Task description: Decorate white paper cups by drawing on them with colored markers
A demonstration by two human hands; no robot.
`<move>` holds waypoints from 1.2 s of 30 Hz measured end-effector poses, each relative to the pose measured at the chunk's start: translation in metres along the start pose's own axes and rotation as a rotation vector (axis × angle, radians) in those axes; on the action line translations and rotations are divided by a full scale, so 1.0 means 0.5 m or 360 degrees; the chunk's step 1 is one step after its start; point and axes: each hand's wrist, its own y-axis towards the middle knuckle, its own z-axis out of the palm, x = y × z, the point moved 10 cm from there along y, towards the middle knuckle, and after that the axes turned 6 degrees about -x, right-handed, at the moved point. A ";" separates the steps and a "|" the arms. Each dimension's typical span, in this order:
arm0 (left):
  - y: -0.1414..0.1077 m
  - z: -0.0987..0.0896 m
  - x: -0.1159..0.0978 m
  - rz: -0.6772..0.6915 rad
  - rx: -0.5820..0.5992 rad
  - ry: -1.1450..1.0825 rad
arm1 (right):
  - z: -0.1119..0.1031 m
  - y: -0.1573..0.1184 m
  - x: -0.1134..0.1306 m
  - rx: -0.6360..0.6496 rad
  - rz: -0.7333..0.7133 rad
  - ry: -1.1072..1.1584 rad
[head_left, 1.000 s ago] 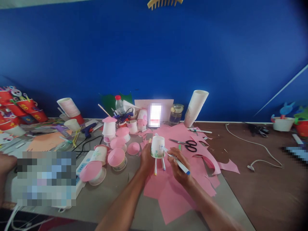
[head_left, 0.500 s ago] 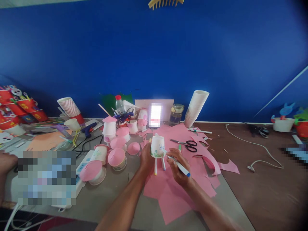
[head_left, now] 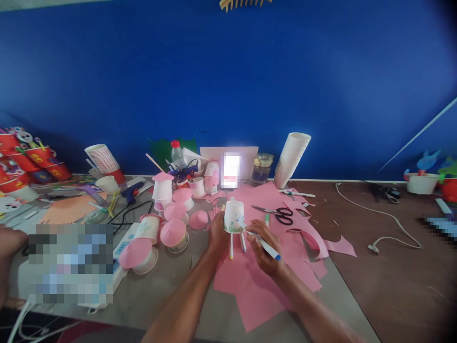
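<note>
Below the middle of the head view, a white paper cup bears green grass-like drawings along its lower edge and blue lines towards the right. The left hand grips its left side; the right hand pinches a blue-ended white marker beside it.

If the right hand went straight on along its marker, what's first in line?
Most likely the drawn-on white paper cup in the left hand; the tip of the marker looks very near that cup, contact unclear.

No readable text or numbers.
</note>
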 end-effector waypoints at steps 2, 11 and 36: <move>0.000 0.000 0.005 0.0004 -0.0016 -0.0015 | -0.002 0.001 -0.001 -0.0015 0.0011 -0.0003; 0.003 -0.003 -0.001 0.0004 -0.0043 -0.0070 | -0.008 0.000 -0.003 -0.0048 0.0007 -0.0006; 0.001 -0.002 -0.004 -0.0018 -0.0015 -0.0070 | -0.008 -0.004 -0.026 -0.0061 0.0141 0.0009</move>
